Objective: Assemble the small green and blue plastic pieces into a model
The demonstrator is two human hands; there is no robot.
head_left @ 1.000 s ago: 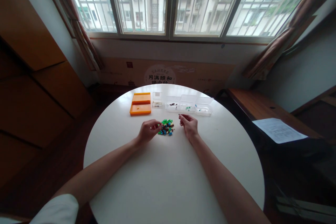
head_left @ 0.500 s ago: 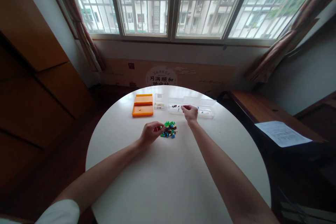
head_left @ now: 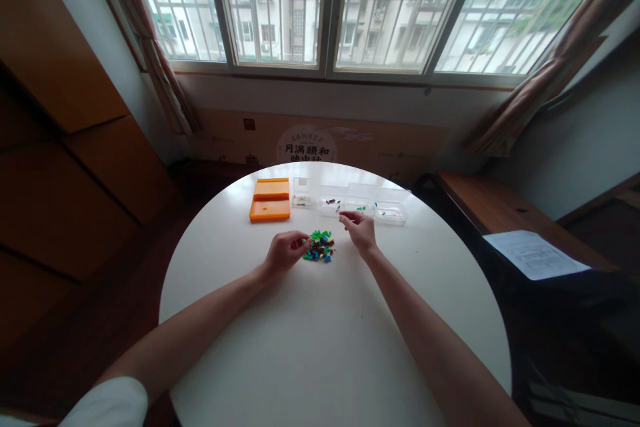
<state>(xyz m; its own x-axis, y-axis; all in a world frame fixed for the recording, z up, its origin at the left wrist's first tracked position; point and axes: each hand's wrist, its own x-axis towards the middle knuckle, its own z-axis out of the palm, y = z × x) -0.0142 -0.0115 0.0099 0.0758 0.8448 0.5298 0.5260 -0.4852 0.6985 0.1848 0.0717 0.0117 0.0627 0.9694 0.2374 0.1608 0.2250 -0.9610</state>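
A pile of small pieces (head_left: 321, 248), mixed in green, blue, brown and pale yellow, is spread on the white round table (head_left: 310, 347), between the two hands. The left hand (head_left: 286, 253) is placed at the pile's left edge, with its thumb and fingers curled inward and the fingertips brought against the nearest pieces; whether any piece is pinched there cannot be made out. The right hand (head_left: 361, 232) is held to the right of the pile and a little beyond it, just in front of the clear boxes. Its thumb and forefinger are brought close together, but it cannot be seen whether anything is gripped between them.

Along the far side of the table, an open orange case (head_left: 277, 208) is set at the left, with one small orange piece lying in it. Beside it, four clear boxes are lined up with their lids raised. Pale pieces are contained in the first box (head_left: 303, 190), dark ones in the second box (head_left: 327, 210), green ones in the third box (head_left: 354, 203), and a few tiny bluish ones in the fourth box (head_left: 391, 220). At the right, well apart from the table's contents, a printed sheet (head_left: 535, 255) is laid on a brown desk (head_left: 500, 210).
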